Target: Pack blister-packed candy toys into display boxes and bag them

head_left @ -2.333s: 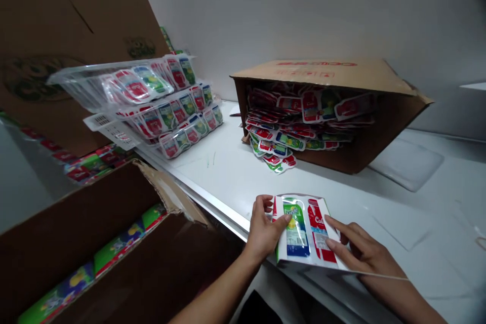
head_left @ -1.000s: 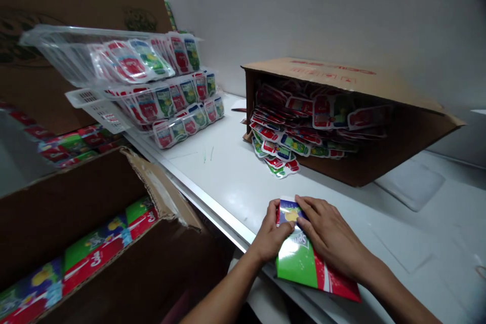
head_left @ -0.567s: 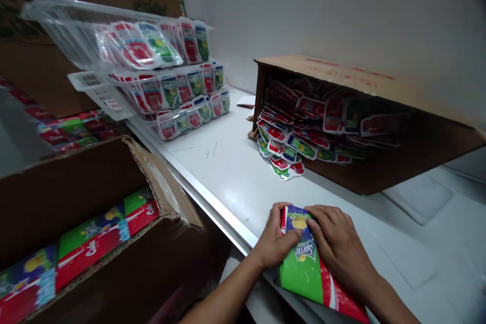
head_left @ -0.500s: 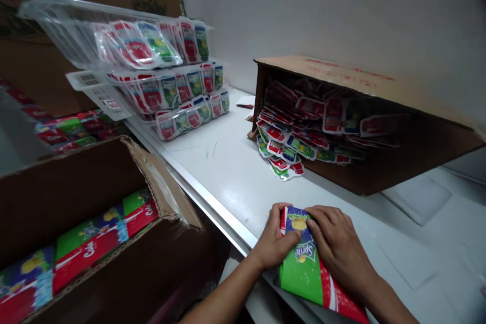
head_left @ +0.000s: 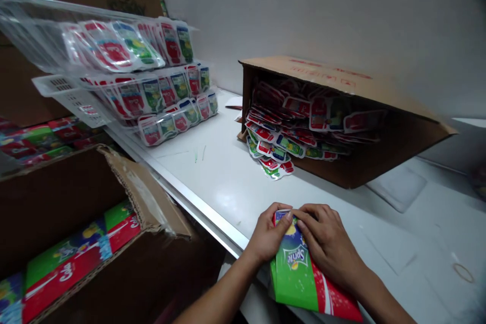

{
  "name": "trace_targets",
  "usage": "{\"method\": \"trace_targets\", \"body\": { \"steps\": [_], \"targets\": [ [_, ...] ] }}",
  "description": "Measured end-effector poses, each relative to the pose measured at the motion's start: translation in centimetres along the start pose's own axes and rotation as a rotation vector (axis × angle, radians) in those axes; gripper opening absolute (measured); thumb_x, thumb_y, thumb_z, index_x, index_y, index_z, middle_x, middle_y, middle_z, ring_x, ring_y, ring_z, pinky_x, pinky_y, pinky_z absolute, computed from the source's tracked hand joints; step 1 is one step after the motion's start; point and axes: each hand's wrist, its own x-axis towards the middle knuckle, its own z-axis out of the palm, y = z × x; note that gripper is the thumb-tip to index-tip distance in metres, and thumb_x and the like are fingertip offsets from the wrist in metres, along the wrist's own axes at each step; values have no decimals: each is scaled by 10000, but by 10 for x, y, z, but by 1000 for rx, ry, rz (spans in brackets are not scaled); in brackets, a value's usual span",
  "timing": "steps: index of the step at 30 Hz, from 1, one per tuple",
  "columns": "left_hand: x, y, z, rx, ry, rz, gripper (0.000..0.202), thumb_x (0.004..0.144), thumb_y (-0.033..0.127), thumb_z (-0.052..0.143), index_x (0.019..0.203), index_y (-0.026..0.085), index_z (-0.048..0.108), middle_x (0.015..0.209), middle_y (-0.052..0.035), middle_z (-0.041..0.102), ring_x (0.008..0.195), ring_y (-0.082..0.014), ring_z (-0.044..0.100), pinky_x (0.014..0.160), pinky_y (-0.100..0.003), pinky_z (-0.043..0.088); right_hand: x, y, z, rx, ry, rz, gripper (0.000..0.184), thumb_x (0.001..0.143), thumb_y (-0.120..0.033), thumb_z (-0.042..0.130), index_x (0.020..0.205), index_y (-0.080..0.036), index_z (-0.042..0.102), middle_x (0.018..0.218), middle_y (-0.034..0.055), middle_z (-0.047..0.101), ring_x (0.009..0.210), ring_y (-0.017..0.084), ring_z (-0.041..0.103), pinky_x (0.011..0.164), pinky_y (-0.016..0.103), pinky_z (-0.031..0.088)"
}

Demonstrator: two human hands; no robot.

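The left hand (head_left: 269, 237) holds the far end of a glossy green, blue and red cardboard carton (head_left: 295, 283), its fingers curled in and thumb on top; the right hand (head_left: 331, 245) meets it there, fingers bent, lying along the red side. I see the carton at the front edge of a smooth white table (head_left: 208, 187). Beyond, a brown cardboard box (head_left: 304, 65) lies on its side, stuffed with red and green bottle-shaped packets (head_left: 292, 145).
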Motion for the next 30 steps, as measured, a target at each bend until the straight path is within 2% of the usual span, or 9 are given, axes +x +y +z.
{"method": "trace_targets", "body": {
  "steps": [4, 6, 13, 17, 19, 22, 25, 27, 30],
  "targets": [
    [-1, 1, 0, -41, 3, -50, 417, 797, 481, 685, 1013, 143, 574, 770, -16, 643, 636, -121, 578, 631, -244, 460, -13, 9, 1, 54, 178, 199, 287, 974, -295, 424, 1210, -208, 563, 1145, 101, 593, 1092, 257, 508, 932, 452, 402],
    [-1, 2, 0, -42, 7, -69, 437, 785, 487, 696, 1024, 145, 568, 775, -19, 655, 627, -121, 585, 629, -246, 470, -18, 13, 0, 120, 186, 282, 246, 982, -305, 417, 1126, -216, 596, 1112, 85, 615, 1081, 244, 519, 938, 437, 407],
    [-1, 3, 1, -23, 12, -80, 447, 765, 489, 712, 1004, 147, 551, 754, -14, 663, 604, -117, 589, 595, -231, 468, -21, 11, -1, 173, 266, 242, 214, 970, -323, 449, 970, -237, 646, 971, 55, 671, 972, 246, 560, 879, 438, 405],
    [0, 5, -1, -27, -2, -92, 436, 756, 494, 714, 972, 145, 566, 731, -14, 664, 586, -115, 585, 583, -229, 465, -19, 12, 2, 216, 242, 331, 224, 947, -378, 461, 931, -256, 649, 973, 40, 673, 991, 255, 569, 901, 449, 403],
    [4, 9, -3, -8, 6, -109, 410, 739, 480, 730, 920, 138, 593, 708, -16, 663, 583, -117, 585, 580, -227, 460, -17, 14, 6, 321, 221, 463, 227, 922, -425, 480, 940, -252, 626, 997, 41, 675, 964, 249, 597, 865, 419, 450],
    [11, 16, -3, 47, 19, -160, 364, 692, 434, 772, 837, 129, 639, 691, -27, 669, 585, -124, 586, 576, -227, 452, -14, 17, 10, 551, 159, 682, 299, 873, -512, 519, 996, -251, 596, 1008, 41, 698, 805, 225, 651, 698, 349, 517],
    [17, 19, 0, 88, 36, -179, 440, 659, 429, 799, 955, 118, 700, 830, -71, 714, 662, -147, 616, 635, -254, 477, -14, 19, 11, 809, 73, 788, 375, 825, -570, 567, 1007, -247, 619, 895, 37, 728, 652, 218, 661, 571, 322, 519],
    [18, 17, 2, 79, 36, -195, 541, 659, 464, 794, 1047, 98, 706, 878, -104, 727, 700, -173, 631, 668, -282, 489, -16, 20, 10, 1011, 56, 819, 418, 796, -576, 609, 1053, -247, 632, 918, 45, 736, 669, 228, 681, 579, 331, 537],
    [18, 14, 5, 51, 31, -231, 556, 656, 494, 786, 1000, 62, 727, 796, -122, 734, 667, -193, 630, 650, -303, 486, -17, 21, 11, 1206, 129, 815, 448, 781, -561, 649, 1113, -261, 633, 1115, 57, 705, 834, 237, 697, 701, 341, 560]
  ]
}}
